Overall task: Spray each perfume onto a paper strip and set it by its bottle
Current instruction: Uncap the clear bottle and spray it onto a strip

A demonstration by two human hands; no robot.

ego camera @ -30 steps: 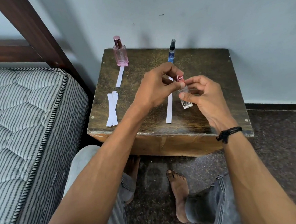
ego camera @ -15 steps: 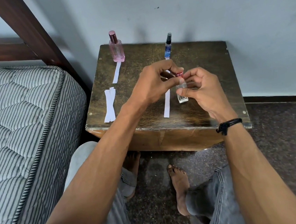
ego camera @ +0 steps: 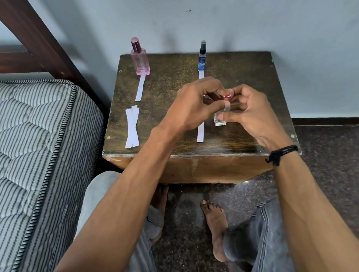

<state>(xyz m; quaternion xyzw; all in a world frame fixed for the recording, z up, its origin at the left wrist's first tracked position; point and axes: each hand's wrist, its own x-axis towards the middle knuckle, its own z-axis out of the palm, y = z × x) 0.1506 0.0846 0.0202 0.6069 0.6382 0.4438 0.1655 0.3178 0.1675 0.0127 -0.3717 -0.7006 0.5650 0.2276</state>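
Head view: little had shifted over the last second. Both hands stayed closed on the small clear bottle [ego camera: 220, 120] at centre frame. It had settled from a slight tilt to near upright, with its base at or just above the bench [ego camera: 169, 88] (contact unclear). Its pink cap [ego camera: 226, 97] was still on, so this bottle's step read as unfinished. Whether the cap was coming off or going back on, could not tell.

Left hand [ego camera: 193, 110]: fingers curled tight, thumb and forefinger pinching the cap. Right hand [ego camera: 251, 115]: fingers wrapped round the glass body, thumb across its front.

A paper strip [ego camera: 201, 133] lay just beside the bottle, its upper part hidden under the left hand. Upper frame: pink bottle [ego camera: 140, 62] with first strip [ego camera: 140, 89] at its foot; blue bottle [ego camera: 202, 60] with short strip [ego camera: 201, 74] likewise. Spare strips [ego camera: 132, 127] lay at the left of the bench.
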